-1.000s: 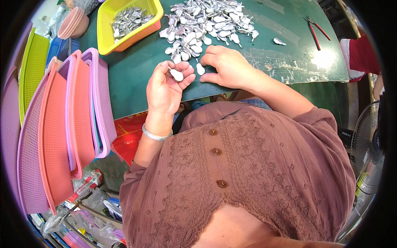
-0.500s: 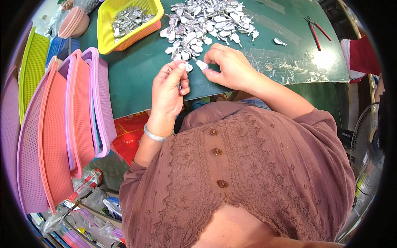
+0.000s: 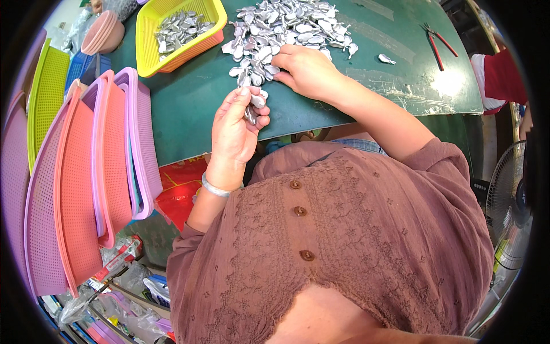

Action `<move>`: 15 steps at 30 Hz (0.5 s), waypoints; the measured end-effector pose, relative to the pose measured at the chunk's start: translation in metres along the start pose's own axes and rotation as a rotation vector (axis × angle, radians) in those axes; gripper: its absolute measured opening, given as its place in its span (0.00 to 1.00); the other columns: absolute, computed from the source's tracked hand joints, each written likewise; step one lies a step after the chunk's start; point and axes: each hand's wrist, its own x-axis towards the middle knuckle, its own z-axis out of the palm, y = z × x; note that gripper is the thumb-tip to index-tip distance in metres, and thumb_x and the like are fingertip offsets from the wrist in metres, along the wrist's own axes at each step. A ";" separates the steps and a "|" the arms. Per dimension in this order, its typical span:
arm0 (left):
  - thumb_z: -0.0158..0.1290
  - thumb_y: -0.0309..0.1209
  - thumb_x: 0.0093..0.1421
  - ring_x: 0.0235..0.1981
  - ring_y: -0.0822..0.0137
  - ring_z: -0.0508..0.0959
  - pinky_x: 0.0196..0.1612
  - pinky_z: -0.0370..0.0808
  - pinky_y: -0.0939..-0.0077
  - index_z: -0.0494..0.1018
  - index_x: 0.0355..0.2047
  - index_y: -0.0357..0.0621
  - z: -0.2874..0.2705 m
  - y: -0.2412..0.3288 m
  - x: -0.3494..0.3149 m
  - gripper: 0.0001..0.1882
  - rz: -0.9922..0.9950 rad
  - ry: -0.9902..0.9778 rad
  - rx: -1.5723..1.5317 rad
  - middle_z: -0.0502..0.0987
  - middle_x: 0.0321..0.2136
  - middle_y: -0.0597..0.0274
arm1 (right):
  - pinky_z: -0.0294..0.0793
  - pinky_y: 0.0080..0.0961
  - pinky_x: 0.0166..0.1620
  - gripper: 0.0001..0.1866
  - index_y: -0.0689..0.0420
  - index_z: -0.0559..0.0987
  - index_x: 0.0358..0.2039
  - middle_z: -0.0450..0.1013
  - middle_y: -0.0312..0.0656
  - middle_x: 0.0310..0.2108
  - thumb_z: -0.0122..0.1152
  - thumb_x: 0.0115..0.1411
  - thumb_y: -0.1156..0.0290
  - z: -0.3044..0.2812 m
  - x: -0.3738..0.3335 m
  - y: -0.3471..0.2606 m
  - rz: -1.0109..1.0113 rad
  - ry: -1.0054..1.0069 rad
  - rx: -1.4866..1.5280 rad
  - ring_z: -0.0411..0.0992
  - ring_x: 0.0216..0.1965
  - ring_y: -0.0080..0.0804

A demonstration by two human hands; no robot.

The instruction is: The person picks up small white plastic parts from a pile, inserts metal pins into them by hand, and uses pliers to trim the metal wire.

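Several small, silver-grey, spoon-shaped metal pieces (image 3: pixel 258 101) are gathered in my left hand (image 3: pixel 232 123), whose fingers are curled round them just above the near table edge. One piece sticks out between thumb and fingertips. My right hand (image 3: pixel 309 70) reaches over the near side of a heap of the same pieces (image 3: pixel 286 28). Its thumb and forefinger are apart, their tips touching or close to pieces there; I see nothing held between them. The heap covers the far middle of the green table (image 3: pixel 189 109).
A yellow basket (image 3: pixel 150 43) at the far left holds more pieces. Red-handled pliers (image 3: pixel 436 49) and one stray piece (image 3: pixel 387 59) lie on the right. Pink and purple baskets (image 3: pixel 80 195) stand stacked at my left. A fan (image 3: pixel 509 200) stands at far right.
My right hand has moved away from me to the heap, and the piece it pinched is no longer in it. My left hand has turned slightly, showing more of its pieces.
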 end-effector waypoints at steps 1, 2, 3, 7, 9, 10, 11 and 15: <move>0.42 0.32 0.60 0.23 0.71 0.70 0.25 0.68 0.81 0.68 0.36 0.39 0.001 0.001 0.000 0.10 -0.014 0.013 -0.025 0.71 0.25 0.61 | 0.69 0.33 0.35 0.10 0.57 0.75 0.31 0.68 0.41 0.27 0.58 0.48 0.67 0.001 0.002 0.001 -0.016 -0.011 -0.012 0.69 0.33 0.42; 0.42 0.31 0.60 0.23 0.71 0.70 0.25 0.69 0.80 0.67 0.36 0.39 0.002 0.002 0.000 0.10 -0.028 0.026 -0.049 0.71 0.26 0.61 | 0.69 0.34 0.35 0.09 0.57 0.75 0.30 0.67 0.41 0.27 0.58 0.48 0.67 0.002 0.003 0.002 -0.032 -0.021 -0.025 0.69 0.33 0.42; 0.41 0.31 0.60 0.24 0.70 0.70 0.26 0.69 0.79 0.67 0.36 0.39 0.002 0.002 0.000 0.09 -0.044 0.038 -0.075 0.71 0.26 0.60 | 0.70 0.34 0.34 0.08 0.58 0.76 0.28 0.69 0.42 0.26 0.57 0.48 0.68 0.002 0.003 0.003 -0.032 0.002 -0.018 0.69 0.32 0.42; 0.41 0.30 0.59 0.24 0.70 0.70 0.27 0.70 0.79 0.66 0.37 0.38 -0.001 0.003 0.002 0.09 -0.061 0.026 -0.144 0.70 0.25 0.60 | 0.70 0.32 0.30 0.08 0.59 0.77 0.27 0.72 0.42 0.23 0.56 0.49 0.68 -0.002 -0.001 0.010 0.106 0.002 0.307 0.71 0.26 0.38; 0.42 0.29 0.58 0.23 0.71 0.69 0.26 0.69 0.80 0.66 0.37 0.38 -0.001 0.003 0.002 0.09 -0.064 -0.005 -0.176 0.69 0.24 0.61 | 0.67 0.22 0.24 0.11 0.60 0.77 0.32 0.73 0.38 0.20 0.56 0.51 0.67 -0.018 0.000 0.003 0.428 -0.191 0.683 0.67 0.19 0.23; 0.43 0.29 0.58 0.23 0.71 0.68 0.25 0.68 0.81 0.66 0.37 0.38 -0.002 0.003 0.002 0.09 -0.058 -0.015 -0.157 0.68 0.23 0.62 | 0.65 0.19 0.23 0.11 0.60 0.77 0.31 0.72 0.36 0.20 0.57 0.52 0.66 -0.020 -0.002 0.002 0.484 -0.206 0.852 0.66 0.18 0.21; 0.44 0.29 0.58 0.22 0.72 0.67 0.24 0.67 0.81 0.66 0.37 0.38 -0.002 0.003 0.002 0.09 -0.052 -0.025 -0.138 0.67 0.22 0.63 | 0.64 0.16 0.23 0.11 0.60 0.77 0.31 0.71 0.34 0.20 0.58 0.52 0.66 -0.021 -0.005 0.003 0.540 -0.220 1.022 0.65 0.18 0.19; 0.47 0.29 0.58 0.20 0.75 0.65 0.22 0.62 0.84 0.66 0.38 0.38 0.004 0.002 0.002 0.09 -0.022 -0.044 -0.063 0.65 0.20 0.67 | 0.62 0.13 0.22 0.10 0.60 0.76 0.30 0.71 0.34 0.20 0.58 0.53 0.66 -0.027 -0.012 -0.001 0.615 -0.248 1.325 0.65 0.19 0.15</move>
